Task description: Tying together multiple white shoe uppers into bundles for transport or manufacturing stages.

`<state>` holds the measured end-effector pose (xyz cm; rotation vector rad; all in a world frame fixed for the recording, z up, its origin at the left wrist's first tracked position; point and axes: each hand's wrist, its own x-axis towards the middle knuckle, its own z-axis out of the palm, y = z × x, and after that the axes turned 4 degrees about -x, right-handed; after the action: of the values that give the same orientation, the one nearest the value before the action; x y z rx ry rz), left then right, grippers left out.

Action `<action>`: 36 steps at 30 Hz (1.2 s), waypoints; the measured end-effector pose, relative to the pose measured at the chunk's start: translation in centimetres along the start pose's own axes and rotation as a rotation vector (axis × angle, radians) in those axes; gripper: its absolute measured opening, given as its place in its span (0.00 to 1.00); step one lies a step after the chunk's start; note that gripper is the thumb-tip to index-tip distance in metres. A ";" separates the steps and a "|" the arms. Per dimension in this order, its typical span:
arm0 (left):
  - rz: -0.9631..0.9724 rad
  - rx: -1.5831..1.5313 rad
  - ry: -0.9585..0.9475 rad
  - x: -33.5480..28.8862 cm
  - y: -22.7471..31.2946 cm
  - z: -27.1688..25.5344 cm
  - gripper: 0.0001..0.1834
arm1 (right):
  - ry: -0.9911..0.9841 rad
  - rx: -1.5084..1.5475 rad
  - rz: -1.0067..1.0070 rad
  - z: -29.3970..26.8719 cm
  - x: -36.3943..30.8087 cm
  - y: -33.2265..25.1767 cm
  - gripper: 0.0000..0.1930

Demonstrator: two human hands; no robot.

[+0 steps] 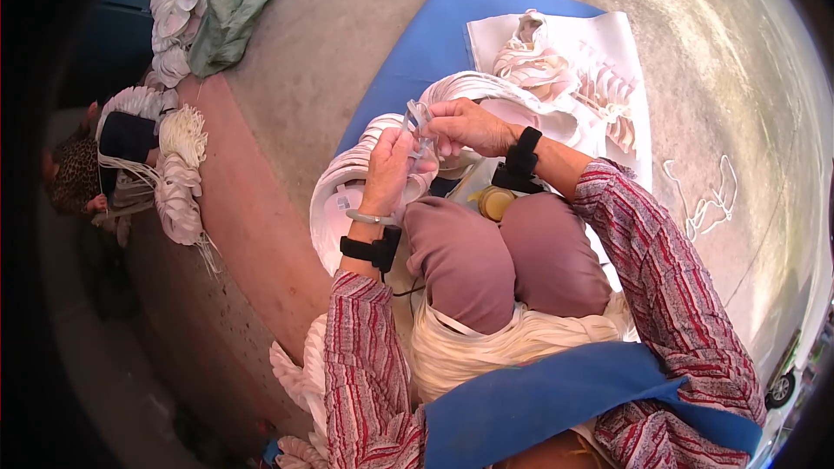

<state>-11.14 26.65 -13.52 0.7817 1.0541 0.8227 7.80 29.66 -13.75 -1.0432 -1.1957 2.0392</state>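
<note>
Both my hands meet above a stack of pale, pinkish-white curved pieces (334, 195). Between them is a translucent, greyish looped strip (419, 113), whose exact kind I cannot make out. My left hand (388, 163) has its fingers closed on the strip's near side. From the right, my right hand (471, 126) pinches the same strip with bent fingers. A black band circles each wrist. Below the hands, a round yellowish tin or roll (497, 203) sits by my knees. A thick bundle of cream-white cords (486, 343) lies across my lap.
A blue cloth (417, 35) lies ahead, with a white sheet (634, 95) and more curved pieces (543, 69) on it. Loose white cord (717, 208) is on the floor at right. At left, a person in leopard print (74, 174) sits beside similar bundles (180, 195).
</note>
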 end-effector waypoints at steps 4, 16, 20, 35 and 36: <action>0.077 -0.068 0.010 0.8 0.5 0.9 0.10 | 0.016 0.205 -0.017 0.3 -0.3 -0.7 0.06; 0.177 0.282 0.138 3.5 -0.3 0.7 0.13 | 0.051 0.150 0.156 -6.7 -0.4 0.9 0.07; 0.005 0.066 0.119 3.9 -0.4 0.7 0.13 | 0.064 -0.017 0.269 -8.3 -2.1 1.7 0.07; 0.051 0.077 0.243 4.7 -1.2 0.6 0.11 | 0.062 0.030 0.172 -6.9 -2.4 2.4 0.07; 0.058 0.231 0.205 4.5 -1.1 0.9 0.12 | -0.005 0.006 0.145 -6.7 -2.5 2.2 0.07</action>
<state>-8.84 29.89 -16.02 0.9400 1.3306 0.8529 14.65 29.83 -16.87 -1.1530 -1.1452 2.1546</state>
